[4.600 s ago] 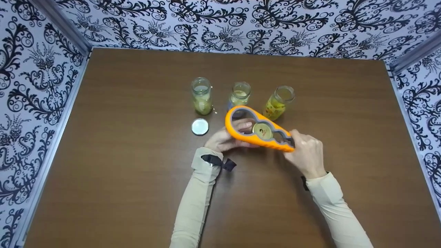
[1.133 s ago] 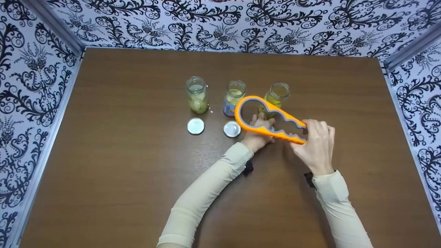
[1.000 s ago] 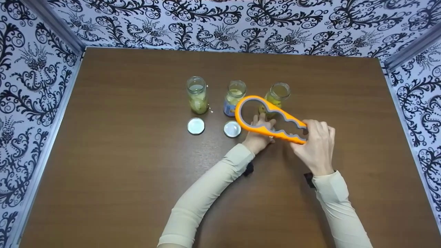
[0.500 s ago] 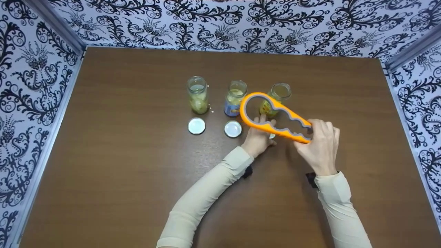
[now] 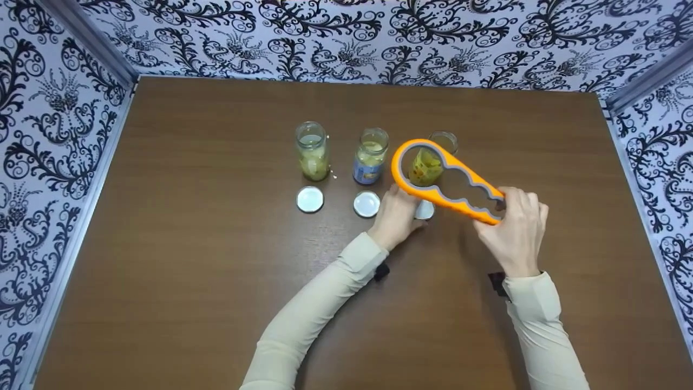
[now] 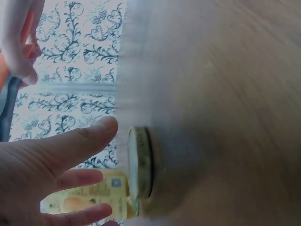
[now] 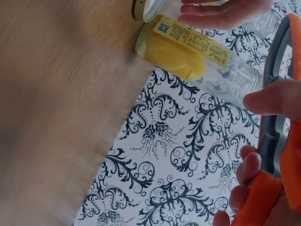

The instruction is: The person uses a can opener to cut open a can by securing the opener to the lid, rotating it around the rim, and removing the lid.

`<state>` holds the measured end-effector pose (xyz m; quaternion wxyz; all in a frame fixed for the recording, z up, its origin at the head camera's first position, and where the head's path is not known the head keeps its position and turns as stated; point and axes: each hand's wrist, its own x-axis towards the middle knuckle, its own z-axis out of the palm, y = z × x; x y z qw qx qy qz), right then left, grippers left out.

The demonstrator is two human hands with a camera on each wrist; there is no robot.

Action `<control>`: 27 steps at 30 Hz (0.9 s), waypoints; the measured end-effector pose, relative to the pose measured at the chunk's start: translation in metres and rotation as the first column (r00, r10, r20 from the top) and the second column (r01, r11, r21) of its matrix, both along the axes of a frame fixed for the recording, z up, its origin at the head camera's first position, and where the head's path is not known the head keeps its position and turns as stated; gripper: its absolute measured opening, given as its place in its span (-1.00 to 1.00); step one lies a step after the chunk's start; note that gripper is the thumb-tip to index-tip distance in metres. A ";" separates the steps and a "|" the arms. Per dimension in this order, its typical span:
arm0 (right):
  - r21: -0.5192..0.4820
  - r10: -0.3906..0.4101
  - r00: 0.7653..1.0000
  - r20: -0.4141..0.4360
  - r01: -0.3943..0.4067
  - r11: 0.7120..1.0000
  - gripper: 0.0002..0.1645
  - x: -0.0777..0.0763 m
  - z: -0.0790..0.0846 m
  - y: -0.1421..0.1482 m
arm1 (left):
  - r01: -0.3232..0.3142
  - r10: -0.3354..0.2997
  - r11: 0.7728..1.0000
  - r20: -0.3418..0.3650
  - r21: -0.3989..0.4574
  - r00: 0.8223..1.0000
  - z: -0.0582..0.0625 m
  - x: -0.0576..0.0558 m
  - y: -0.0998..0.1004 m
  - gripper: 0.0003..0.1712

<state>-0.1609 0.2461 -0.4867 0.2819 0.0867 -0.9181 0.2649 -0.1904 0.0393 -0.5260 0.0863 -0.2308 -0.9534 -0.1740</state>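
Observation:
In the head view my right hand (image 5: 517,227) grips the handle ends of an orange jar opener (image 5: 457,205) with a grey scalloped inner edge, raised above the table. My left hand (image 5: 398,214) is beside a lid (image 5: 425,210) that lies pale side up, partly covered by the opener. Thumb and fingers stand apart from this lid (image 6: 141,162) in the left wrist view, holding nothing. Behind it is an uncapped jar with yellow pieces (image 5: 425,168), seen through the opener's loop; its yellow label (image 7: 195,42) shows in the right wrist view.
Left of that jar stand a blue-labelled open jar (image 5: 368,170) and a taller open jar (image 5: 313,162) with green contents. A white lid (image 5: 366,204) and another white lid (image 5: 309,199) lie before them. Small white crumbs (image 5: 334,176) dot the brown table (image 5: 189,244). Patterned panels surround it.
Earlier my left hand held a gold lid beneath the opener; now that lid is on the table and the hand has drawn back left. My right hand has carried the opener rightward.

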 end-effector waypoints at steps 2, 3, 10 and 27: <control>0.001 0.001 1.000 0.001 -0.001 1.000 -0.52 0.001 0.000 0.001 | -0.015 0.015 1.000 0.015 -0.020 1.000 0.002 0.001 -0.005 -0.39; 0.001 0.001 1.000 0.001 -0.001 1.000 -0.52 0.001 0.000 0.001 | -0.024 0.025 0.999 0.027 -0.033 0.999 0.004 0.001 -0.008 -0.41; 0.015 0.012 1.000 0.003 -0.012 1.000 -0.49 0.005 -0.003 0.002 | -0.048 0.048 0.999 0.064 0.004 0.997 0.010 0.011 -0.038 -0.41; 0.101 0.099 0.991 0.086 -0.107 0.989 -0.40 0.011 -0.020 0.005 | -0.191 0.194 0.974 -0.009 0.121 0.981 0.013 0.033 -0.109 -0.54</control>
